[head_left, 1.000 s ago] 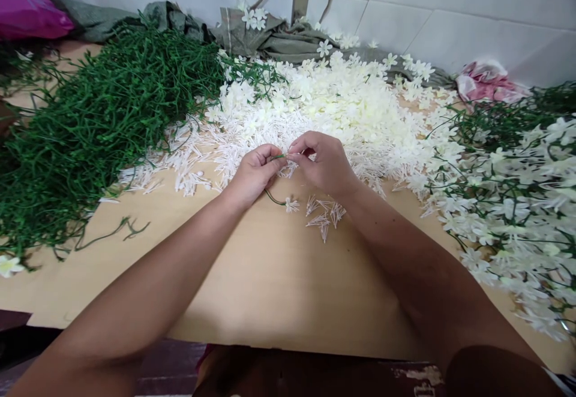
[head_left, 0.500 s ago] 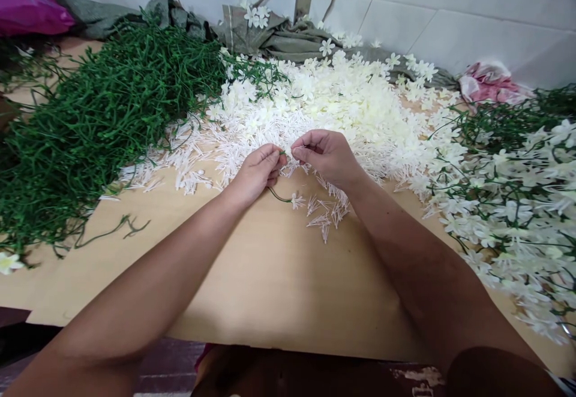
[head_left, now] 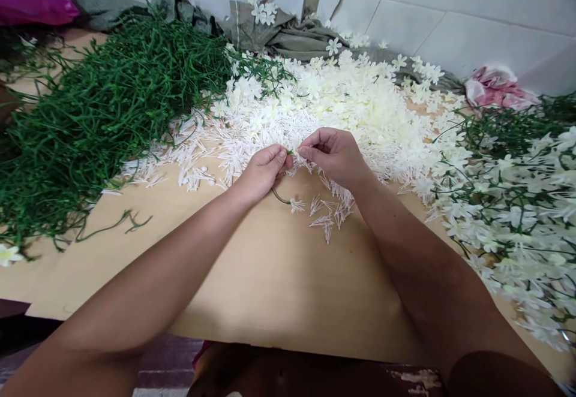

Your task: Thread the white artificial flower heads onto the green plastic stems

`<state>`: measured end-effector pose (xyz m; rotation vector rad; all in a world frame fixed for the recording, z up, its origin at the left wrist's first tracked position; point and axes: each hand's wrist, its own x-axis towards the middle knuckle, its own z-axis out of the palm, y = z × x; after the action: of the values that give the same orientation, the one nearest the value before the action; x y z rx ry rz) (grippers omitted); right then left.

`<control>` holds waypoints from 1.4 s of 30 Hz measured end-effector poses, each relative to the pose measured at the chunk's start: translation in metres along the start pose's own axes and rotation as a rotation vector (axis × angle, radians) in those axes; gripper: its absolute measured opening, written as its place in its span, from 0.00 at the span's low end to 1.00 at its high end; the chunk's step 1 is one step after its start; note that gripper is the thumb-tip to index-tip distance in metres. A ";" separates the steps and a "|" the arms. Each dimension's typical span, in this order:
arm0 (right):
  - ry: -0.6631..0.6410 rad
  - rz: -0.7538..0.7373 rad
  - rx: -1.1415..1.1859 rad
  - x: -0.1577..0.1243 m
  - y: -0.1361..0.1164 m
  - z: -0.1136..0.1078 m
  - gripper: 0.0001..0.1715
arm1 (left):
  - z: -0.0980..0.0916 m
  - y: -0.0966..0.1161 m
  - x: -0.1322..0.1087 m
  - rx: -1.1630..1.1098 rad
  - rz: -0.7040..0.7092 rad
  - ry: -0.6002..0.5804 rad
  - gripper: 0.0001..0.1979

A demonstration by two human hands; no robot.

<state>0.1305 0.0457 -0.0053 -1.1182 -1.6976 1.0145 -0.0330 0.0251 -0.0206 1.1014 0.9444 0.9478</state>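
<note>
My left hand (head_left: pixel 269 168) pinches a green artificial flower stem (head_left: pixel 279 198) between thumb and forefinger. One tip of that stem pokes out past the fingertips, and its other end hangs below the hand, carrying a tuft of white stamens (head_left: pixel 297 205). Just to the right, my right hand (head_left: pixel 333 152) is closed in a pinch close to the stem tip. Whatever it holds is too small to make out against the white pieces behind. A small scatter of white stamen pieces (head_left: pixel 327 220) lies on the cardboard below my right hand.
A heap of green stems (head_left: pixel 112 91) covers the left. White petal flowers (head_left: pixel 360 94) and loose white stamens (head_left: pixel 225 145) are piled behind my hands. Stems with white flowers (head_left: pixel 517 217) spread over the right. The cardboard (head_left: pixel 252 277) lies in front; a tiled wall (head_left: pixel 418 1) stands behind.
The whole view has shifted slightly. Both hands keep their pinch close together, with the stem still in the left one.
</note>
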 end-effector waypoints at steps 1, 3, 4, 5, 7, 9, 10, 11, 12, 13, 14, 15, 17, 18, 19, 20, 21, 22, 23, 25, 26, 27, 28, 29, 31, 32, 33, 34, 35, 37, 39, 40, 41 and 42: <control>0.005 -0.024 -0.029 -0.001 -0.001 0.001 0.05 | 0.000 -0.001 0.000 0.024 0.010 0.005 0.16; 0.014 -0.086 -0.106 -0.003 -0.003 0.002 0.04 | -0.002 -0.002 0.001 0.071 0.034 0.014 0.16; 0.016 -0.121 -0.150 -0.004 -0.003 0.003 0.04 | -0.003 -0.003 0.001 0.091 0.047 0.016 0.16; 0.017 -0.154 -0.191 -0.004 -0.004 0.004 0.04 | -0.004 -0.003 0.002 0.110 0.059 0.019 0.16; 0.012 -0.196 -0.240 -0.006 -0.004 0.005 0.05 | -0.006 -0.004 0.002 0.149 0.074 0.024 0.15; -0.002 -0.187 -0.215 -0.006 -0.004 0.005 0.05 | -0.008 -0.004 0.003 0.186 0.085 0.024 0.15; -0.008 -0.165 -0.183 -0.006 -0.003 0.006 0.04 | -0.008 -0.003 0.003 0.200 0.089 0.020 0.15; -0.016 -0.135 -0.144 -0.006 -0.002 0.006 0.04 | -0.008 -0.003 0.003 0.209 0.092 0.015 0.15; -0.022 -0.102 -0.100 -0.005 -0.001 0.007 0.04 | -0.009 -0.003 0.003 0.212 0.095 0.009 0.15; -0.027 -0.070 -0.053 -0.005 0.000 0.007 0.05 | -0.008 -0.002 0.003 0.210 0.097 0.005 0.15; -0.033 -0.040 -0.002 -0.005 0.001 0.009 0.06 | -0.008 -0.002 0.003 0.205 0.098 0.003 0.15; -0.037 -0.014 0.051 -0.004 0.003 0.010 0.08 | -0.008 -0.002 0.003 0.198 0.099 0.004 0.16; -0.040 0.025 0.145 -0.004 0.006 0.013 0.11 | -0.007 -0.001 0.003 0.186 0.101 0.013 0.16; -0.035 0.037 0.178 -0.004 0.008 0.015 0.12 | -0.007 -0.001 0.003 0.185 0.101 0.018 0.16; -0.025 0.045 0.200 -0.004 0.009 0.017 0.13 | -0.006 -0.001 0.003 0.190 0.102 0.025 0.16; -0.013 0.050 0.215 -0.005 0.010 0.018 0.13 | -0.006 0.000 0.002 0.202 0.103 0.034 0.15; -0.001 0.051 0.224 -0.005 0.012 0.020 0.13 | -0.005 0.000 0.002 0.222 0.105 0.044 0.15; 0.009 0.051 0.230 -0.006 0.013 0.021 0.12 | -0.004 0.000 0.002 0.249 0.107 0.056 0.15; 0.019 0.048 0.234 -0.006 0.014 0.022 0.12 | -0.004 0.001 0.002 0.280 0.111 0.069 0.15; 0.037 0.036 0.231 -0.007 0.015 0.024 0.10 | -0.002 0.001 0.002 0.345 0.119 0.095 0.15; 0.048 0.030 0.225 -0.008 0.016 0.024 0.08 | -0.002 0.001 0.002 0.371 0.122 0.105 0.15; 0.064 0.026 0.220 -0.008 0.016 0.025 0.08 | -0.001 0.001 0.003 0.391 0.123 0.114 0.15; 0.079 0.026 0.214 -0.009 0.016 0.026 0.07 | -0.001 0.000 0.003 0.406 0.122 0.121 0.15; 0.094 0.029 0.210 -0.009 0.016 0.026 0.07 | -0.001 0.000 0.003 0.416 0.120 0.125 0.15; 0.109 0.045 0.211 -0.010 0.016 0.028 0.08 | 0.000 0.000 0.003 0.431 0.119 0.122 0.15; 0.109 0.056 0.217 -0.010 0.016 0.028 0.08 | 0.000 0.000 0.003 0.440 0.122 0.116 0.15; 0.105 0.069 0.224 -0.010 0.016 0.028 0.09 | 0.001 0.000 0.003 0.449 0.125 0.109 0.15; 0.097 0.085 0.234 -0.010 0.016 0.029 0.11 | 0.001 0.000 0.003 0.457 0.127 0.104 0.15; 0.090 0.103 0.247 -0.009 0.016 0.029 0.12 | 0.001 0.000 0.003 0.463 0.128 0.098 0.15; 0.071 0.149 0.281 -0.009 0.015 0.028 0.15 | 0.001 0.000 0.003 0.460 0.127 0.087 0.15; 0.061 0.183 0.311 -0.008 0.013 0.027 0.16 | 0.001 -0.001 0.004 0.432 0.123 0.079 0.15; 0.062 0.192 0.313 -0.008 0.012 0.027 0.16 | 0.000 -0.001 0.004 0.413 0.121 0.079 0.15; 0.063 0.193 0.302 -0.008 0.010 0.026 0.16 | 0.001 -0.001 0.004 0.395 0.117 0.086 0.15; 0.069 0.187 0.283 -0.008 0.009 0.026 0.16 | 0.001 -0.002 0.004 0.384 0.111 0.100 0.15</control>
<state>0.1106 0.0361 -0.0232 -1.1245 -1.3632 1.2737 -0.0309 0.0284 -0.0227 1.4517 1.1901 0.9403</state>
